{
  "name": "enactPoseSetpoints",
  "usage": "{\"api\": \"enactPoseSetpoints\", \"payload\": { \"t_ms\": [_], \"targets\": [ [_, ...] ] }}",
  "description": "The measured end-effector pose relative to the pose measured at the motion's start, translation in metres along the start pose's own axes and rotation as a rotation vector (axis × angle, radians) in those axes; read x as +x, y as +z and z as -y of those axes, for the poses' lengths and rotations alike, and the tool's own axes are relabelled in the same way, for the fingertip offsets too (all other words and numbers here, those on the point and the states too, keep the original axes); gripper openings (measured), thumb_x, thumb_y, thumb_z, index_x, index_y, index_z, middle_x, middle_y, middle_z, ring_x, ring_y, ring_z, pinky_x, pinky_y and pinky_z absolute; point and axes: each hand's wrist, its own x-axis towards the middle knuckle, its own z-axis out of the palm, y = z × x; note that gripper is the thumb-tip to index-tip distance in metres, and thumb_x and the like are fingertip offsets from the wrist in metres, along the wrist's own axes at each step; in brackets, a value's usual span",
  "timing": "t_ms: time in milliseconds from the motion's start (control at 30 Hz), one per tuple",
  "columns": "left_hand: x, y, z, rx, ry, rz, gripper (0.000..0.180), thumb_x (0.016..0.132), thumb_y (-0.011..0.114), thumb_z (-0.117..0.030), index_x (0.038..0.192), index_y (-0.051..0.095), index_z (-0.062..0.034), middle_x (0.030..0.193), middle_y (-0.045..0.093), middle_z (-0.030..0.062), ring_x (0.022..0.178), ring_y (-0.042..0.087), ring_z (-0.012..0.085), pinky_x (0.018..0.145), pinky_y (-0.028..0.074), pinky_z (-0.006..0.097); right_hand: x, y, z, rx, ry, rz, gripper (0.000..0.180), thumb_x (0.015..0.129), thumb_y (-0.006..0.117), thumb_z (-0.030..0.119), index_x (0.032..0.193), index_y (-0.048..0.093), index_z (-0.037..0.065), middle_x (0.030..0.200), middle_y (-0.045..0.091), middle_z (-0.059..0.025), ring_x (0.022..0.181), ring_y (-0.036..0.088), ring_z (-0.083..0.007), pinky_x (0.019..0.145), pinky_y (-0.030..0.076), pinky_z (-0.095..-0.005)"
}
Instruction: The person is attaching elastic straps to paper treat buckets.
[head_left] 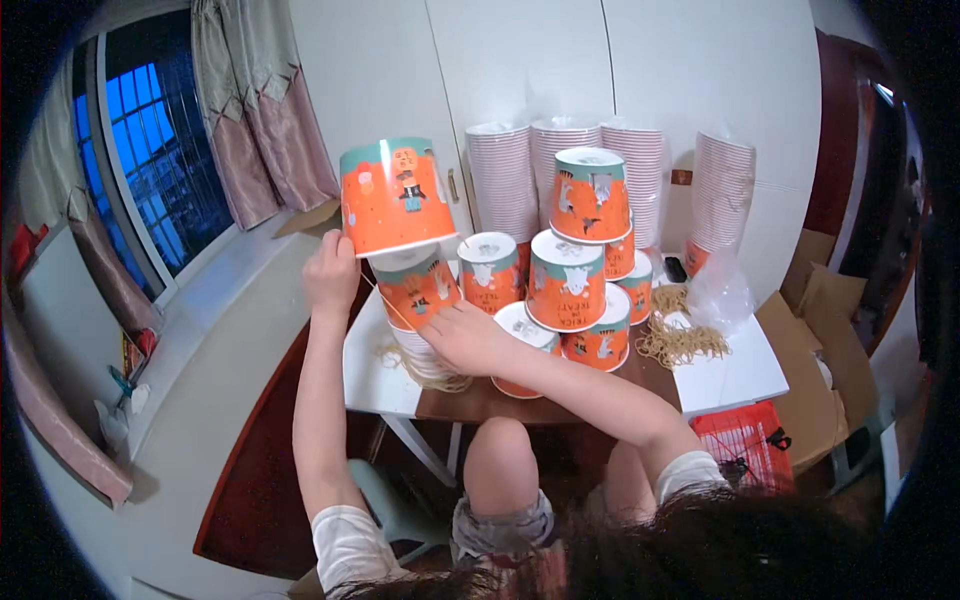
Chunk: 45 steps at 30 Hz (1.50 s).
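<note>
observed from beside the surface (450,405), brown with white sections. the upper cup, a tapered orange paper cup with a green base band (395,200), is upside down and slightly tilted, at the top of an upside-down nested stack of orange-and-green paper cups with white rims (420,290), at the left end of the surface.

left hand (332,270): fingers curled in at the upper cup's rim, left side. a thin strand seems to run down from there across the stack; whether the fingers pinch rim or strand, i cannot tell. right hand (462,335): fingers laid on the stack's near side, just above its white rims; thumb hidden, so i cannot tell if it clamps.

step in hand, my judgement: handling the upper cup and the strand at the head of the stack. next move would seem to call for a steadying right hand and a light left one, since thin paper walls may dent.

nearby: inverted matching cups in a tiered pile (567,282), right of the stack; beyond it, a heap of thin tan rubber bands (685,342).
</note>
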Motion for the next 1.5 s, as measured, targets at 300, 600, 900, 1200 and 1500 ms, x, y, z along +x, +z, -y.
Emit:
{"api": "enactPoseSetpoints", "payload": {
  "t_ms": [300,600,900,1200,1500],
  "targets": [
    [-0.064,0.101,0.008,-0.005,-0.105,0.109,0.007,0.069,0.053,-0.006,0.070,0.047,-0.0086,0.079,0.053,0.0033,0.053,0.056,0.0184,0.045,0.047,0.031,0.016,0.101,-0.035,-0.134,0.099,0.003,0.016,0.068,0.050,0.013,0.081,0.052,0.004,0.079,0.056,-0.0072,0.076,0.056,-0.0218,0.069,0.041,-0.0335],
    [-0.096,0.069,0.001,-0.515,-0.470,0.460,0.034,0.081,0.050,-0.008,0.114,0.042,-0.0061,0.108,0.050,0.0155,0.091,0.053,0.0361,0.073,0.045,0.041,-0.018,0.129,-0.017,-0.015,0.160,0.201,0.019,0.071,0.049,0.015,0.086,0.054,0.006,0.078,0.055,-0.0056,0.077,0.055,-0.0196,0.069,0.039,-0.0317],
    [-0.079,0.052,0.002,-0.508,-0.515,0.387,0.041,0.082,0.046,-0.013,0.120,0.039,0.0008,0.124,0.040,0.0209,0.115,0.040,0.0338,0.094,0.034,0.038,-0.028,0.150,0.004,-0.049,0.116,0.226,0.018,0.072,0.050,0.017,0.086,0.055,0.006,0.080,0.056,-0.0049,0.077,0.055,-0.0190,0.072,0.038,-0.0313],
    [-0.014,0.054,-0.060,-0.449,-0.249,0.727,0.047,0.076,0.055,-0.043,0.111,0.055,-0.0123,0.122,0.045,0.0143,0.120,0.034,0.0327,0.094,0.024,0.055,-0.047,0.154,0.029,0.059,0.256,0.304,0.027,0.069,0.051,0.015,0.093,0.054,0.003,0.083,0.056,-0.0068,0.079,0.054,-0.0204,0.079,0.038,-0.0329],
    [-0.034,0.040,-0.080,-0.365,-0.161,0.618,0.043,0.076,0.056,-0.036,0.110,0.053,-0.0096,0.115,0.048,0.0115,0.117,0.036,0.0306,0.097,0.021,0.054,-0.053,0.000,-0.076,-0.198,0.298,-0.224,0.031,0.065,0.056,0.013,0.095,0.053,0.004,0.094,0.052,-0.0148,0.089,0.050,-0.0286,0.079,0.038,-0.0414]
  ]
}}
